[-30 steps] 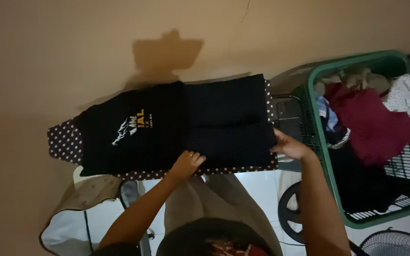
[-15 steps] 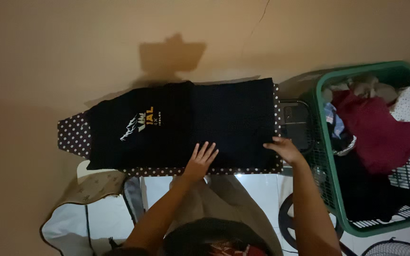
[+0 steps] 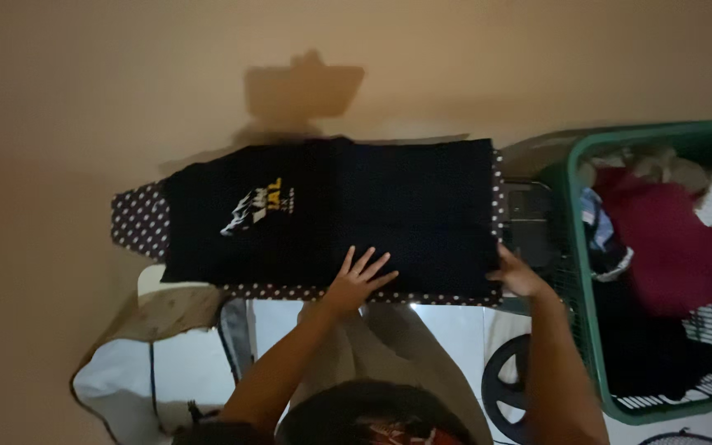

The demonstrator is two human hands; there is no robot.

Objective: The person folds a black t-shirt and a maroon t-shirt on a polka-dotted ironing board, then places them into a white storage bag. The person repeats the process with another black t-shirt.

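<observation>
Left hand (image 3: 358,282) flat on black shirt (image 3: 331,214), right hand (image 3: 517,276) at edge

Printed emblem on a folded garment; no packages, signs or screens are visible.
A small emblem (image 3: 259,206) in white and yellow sits on the left half of the black T-shirt (image 3: 331,218), which lies flat on the polka-dot ironing board (image 3: 138,221); the white part forms a jagged shape, the yellow part a short block beside it.

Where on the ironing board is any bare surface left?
Only the dotted tip left of the black shirt lies bare. The left hand presses the shirt; the right hand is at its edge. The green basket is crowded.
</observation>
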